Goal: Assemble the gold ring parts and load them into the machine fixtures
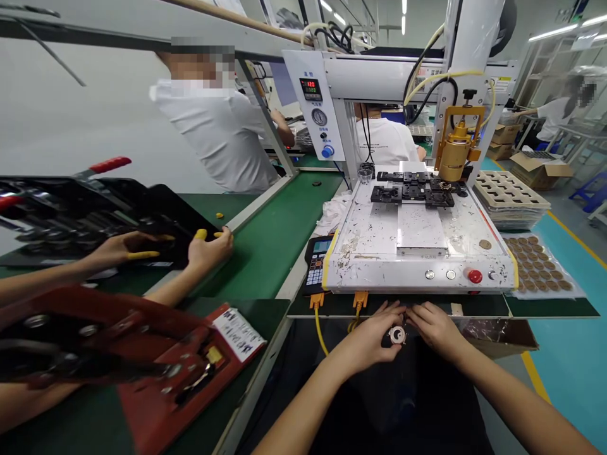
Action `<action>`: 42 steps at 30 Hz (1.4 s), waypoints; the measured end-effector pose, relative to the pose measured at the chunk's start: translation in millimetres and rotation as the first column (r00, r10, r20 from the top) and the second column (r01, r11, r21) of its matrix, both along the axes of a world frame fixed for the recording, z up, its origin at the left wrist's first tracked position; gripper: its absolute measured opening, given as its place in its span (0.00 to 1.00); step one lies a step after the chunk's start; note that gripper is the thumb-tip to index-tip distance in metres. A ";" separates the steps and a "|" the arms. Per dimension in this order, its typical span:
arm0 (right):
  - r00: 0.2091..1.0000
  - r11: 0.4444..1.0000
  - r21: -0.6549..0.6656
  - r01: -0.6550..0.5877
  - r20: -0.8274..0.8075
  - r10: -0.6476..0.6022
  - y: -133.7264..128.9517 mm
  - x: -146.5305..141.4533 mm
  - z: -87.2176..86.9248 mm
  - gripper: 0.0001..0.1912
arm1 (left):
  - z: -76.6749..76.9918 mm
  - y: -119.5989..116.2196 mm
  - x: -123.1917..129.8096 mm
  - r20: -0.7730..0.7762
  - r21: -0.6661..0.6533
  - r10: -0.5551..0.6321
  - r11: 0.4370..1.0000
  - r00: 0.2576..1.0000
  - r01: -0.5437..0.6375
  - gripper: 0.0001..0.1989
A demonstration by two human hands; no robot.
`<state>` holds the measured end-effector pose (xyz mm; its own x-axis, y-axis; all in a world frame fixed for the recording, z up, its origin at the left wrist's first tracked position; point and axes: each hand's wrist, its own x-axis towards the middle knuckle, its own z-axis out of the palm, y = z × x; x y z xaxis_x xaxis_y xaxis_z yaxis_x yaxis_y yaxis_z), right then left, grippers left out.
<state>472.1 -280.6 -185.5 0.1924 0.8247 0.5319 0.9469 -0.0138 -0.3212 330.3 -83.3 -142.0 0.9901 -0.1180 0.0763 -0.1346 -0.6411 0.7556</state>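
Note:
Low in front of the white machine [370, 265], my left hand [370, 335] is closed round a small round part [397, 335] with a pale ring face and a dark side. My right hand [436, 325] is right beside it, its fingertips bent together near the part's upper edge; what lies between them is too small to make out. On the machine's bed sits a black fixture [412, 189], and over its right side hangs a gold-coloured cylinder head [454, 155].
Round brown discs [540, 264] lie on a sheet at the right, before stacked trays [512, 189]. A keypad [317, 262] is left of the machine. A red press [175, 379] stands at the lower left. A co-worker's hands [208, 249] work beyond it.

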 end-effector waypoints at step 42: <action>0.993 0.993 -0.040 0.113 -0.032 -0.114 22.4 -16.7 5.8 0.09 | -1.2 6.8 -13.6 -0.019 -0.063 0.107 0.992 0.994 -0.108 0.19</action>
